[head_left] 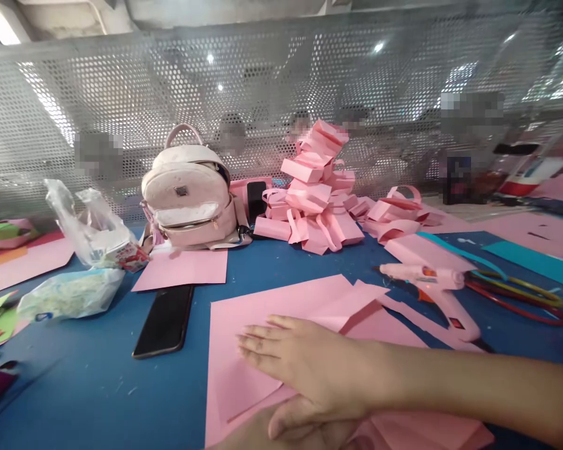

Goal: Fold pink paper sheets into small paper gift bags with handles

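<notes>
My right hand (304, 359) lies flat on a folded sheet of pink paper (248, 387), its fingers stretched out to the left. Under it, at the bottom edge, my left hand (281, 431) shows in part. Its fingers are hidden by the right hand and the frame edge. The folded sheet rests on a larger pink sheet (272, 300), with another creased pink piece (361, 306) beyond the right wrist. A pink glue gun (431, 281) lies right of the paper, above my right forearm.
A black phone (164, 322) lies left of the paper. Behind stand a pale backpack (187, 187) and a pile of folded pink paper boxes (319, 194). Plastic bags (72, 290) sit at left. Coloured cables (520, 294) lie at right. A perforated metal screen (263, 62) closes the back.
</notes>
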Demonstrator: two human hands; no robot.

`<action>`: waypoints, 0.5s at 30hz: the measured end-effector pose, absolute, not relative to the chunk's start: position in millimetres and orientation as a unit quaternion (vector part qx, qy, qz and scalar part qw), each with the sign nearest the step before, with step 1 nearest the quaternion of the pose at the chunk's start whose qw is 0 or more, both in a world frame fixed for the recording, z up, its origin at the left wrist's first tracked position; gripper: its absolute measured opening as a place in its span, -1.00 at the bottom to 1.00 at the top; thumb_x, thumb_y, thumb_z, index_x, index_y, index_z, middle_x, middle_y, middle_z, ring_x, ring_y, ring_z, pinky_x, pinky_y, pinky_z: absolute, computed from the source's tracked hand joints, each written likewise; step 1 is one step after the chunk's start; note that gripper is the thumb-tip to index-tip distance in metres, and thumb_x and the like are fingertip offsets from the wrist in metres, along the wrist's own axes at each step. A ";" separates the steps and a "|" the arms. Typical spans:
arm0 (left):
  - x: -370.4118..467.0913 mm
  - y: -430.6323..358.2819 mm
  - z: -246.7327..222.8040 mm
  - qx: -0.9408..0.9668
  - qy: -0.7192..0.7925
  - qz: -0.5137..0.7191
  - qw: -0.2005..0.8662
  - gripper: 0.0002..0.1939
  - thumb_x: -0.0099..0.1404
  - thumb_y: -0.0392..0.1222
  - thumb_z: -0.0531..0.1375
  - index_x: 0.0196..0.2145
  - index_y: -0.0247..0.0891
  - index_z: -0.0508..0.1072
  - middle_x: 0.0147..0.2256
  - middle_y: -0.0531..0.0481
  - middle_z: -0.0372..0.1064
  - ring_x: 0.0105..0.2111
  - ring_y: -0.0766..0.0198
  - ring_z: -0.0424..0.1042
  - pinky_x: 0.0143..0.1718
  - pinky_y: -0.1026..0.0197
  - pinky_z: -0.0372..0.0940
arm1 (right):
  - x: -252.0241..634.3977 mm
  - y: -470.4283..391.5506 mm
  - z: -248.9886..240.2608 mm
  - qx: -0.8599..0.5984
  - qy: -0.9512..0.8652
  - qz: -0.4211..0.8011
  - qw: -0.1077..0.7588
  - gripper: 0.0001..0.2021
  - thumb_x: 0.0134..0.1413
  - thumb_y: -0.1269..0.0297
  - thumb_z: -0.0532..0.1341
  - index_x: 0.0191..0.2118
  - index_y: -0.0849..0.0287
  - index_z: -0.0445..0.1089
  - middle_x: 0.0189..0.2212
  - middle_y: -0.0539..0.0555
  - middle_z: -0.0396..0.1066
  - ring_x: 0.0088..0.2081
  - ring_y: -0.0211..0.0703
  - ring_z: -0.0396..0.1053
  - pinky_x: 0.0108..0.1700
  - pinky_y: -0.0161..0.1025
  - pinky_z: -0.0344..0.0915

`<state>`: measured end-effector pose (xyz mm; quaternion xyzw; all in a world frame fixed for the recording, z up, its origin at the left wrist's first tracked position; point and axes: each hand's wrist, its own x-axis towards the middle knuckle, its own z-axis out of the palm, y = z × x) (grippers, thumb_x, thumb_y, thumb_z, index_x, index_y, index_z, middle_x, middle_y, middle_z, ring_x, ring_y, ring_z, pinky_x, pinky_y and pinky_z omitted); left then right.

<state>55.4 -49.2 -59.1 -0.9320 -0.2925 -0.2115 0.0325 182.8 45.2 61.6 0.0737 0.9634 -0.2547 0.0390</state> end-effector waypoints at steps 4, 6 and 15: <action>53.6 -52.3 -65.2 -0.946 -0.289 -0.143 -0.036 -0.45 0.58 -0.14 -0.18 0.43 -0.28 -0.21 0.28 -0.05 0.20 0.19 0.31 0.35 0.21 0.34 0.20 | 156.4 37.0 59.8 0.038 0.965 -0.256 0.039 -0.26 0.34 -0.09 0.05 0.39 0.40 -0.01 0.39 0.27 -0.09 0.43 0.02 -0.19 0.43 0.05 -0.32; 54.4 -53.5 -64.9 -0.944 -0.308 -0.103 -0.051 -0.45 0.57 -0.16 -0.17 0.42 -0.26 -0.21 0.30 -0.04 0.15 0.18 0.28 0.36 0.18 0.35 0.24 | 147.3 33.3 58.0 0.033 0.964 -0.261 0.040 -0.27 0.35 -0.07 0.05 0.39 0.39 -0.03 0.39 0.25 -0.11 0.43 0.03 -0.19 0.42 0.08 -0.31; 62.9 -45.4 -79.7 -0.943 -0.307 -0.124 0.024 -0.52 0.54 -0.16 -0.11 0.34 -0.15 0.17 0.12 0.07 0.45 0.06 0.26 0.48 -0.09 0.34 0.45 | 154.9 30.1 55.5 0.035 0.939 -0.342 0.022 -0.27 0.37 -0.09 0.00 0.41 0.35 -0.11 0.42 0.24 -0.23 0.44 -0.07 -0.31 0.44 -0.02 -0.40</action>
